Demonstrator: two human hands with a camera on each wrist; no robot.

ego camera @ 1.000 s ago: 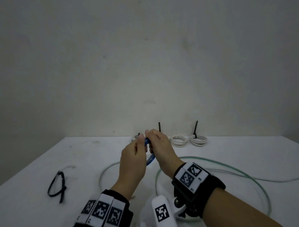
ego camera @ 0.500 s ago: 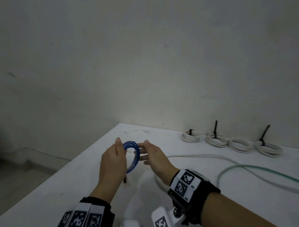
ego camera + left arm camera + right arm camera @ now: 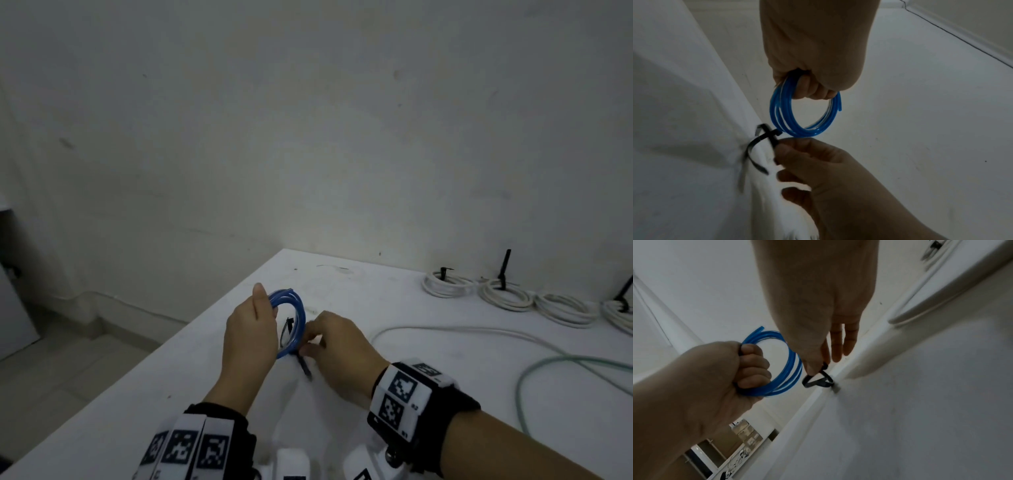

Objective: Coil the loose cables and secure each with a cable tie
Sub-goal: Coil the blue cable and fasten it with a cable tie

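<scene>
My left hand (image 3: 270, 306) grips a small coil of blue cable (image 3: 298, 317) and holds it upright just above the white table (image 3: 394, 301), near its left edge. In the left wrist view the fingers curl through the blue coil (image 3: 786, 125), and one cut end sticks out at the side. To the coil's right, my right hand (image 3: 307, 346) is down at the tabletop. Its thumb and forefinger pinch a looped black cable tie (image 3: 818, 382) that still touches the table. The black cable tie (image 3: 764, 136) sits right beside the coil's lower arc, not around it.
Several white coils (image 3: 447, 284) with black ties lie along the back wall at the right. A loose white cable (image 3: 445, 330) and a green cable (image 3: 548, 361) trail over the table's right half. The table's left edge (image 3: 191, 330) drops to a tiled floor.
My view has swung left. Both hands moved toward the table's left edge with the blue coil. My right hand let go of the coil and dropped to pinch the black tie.
</scene>
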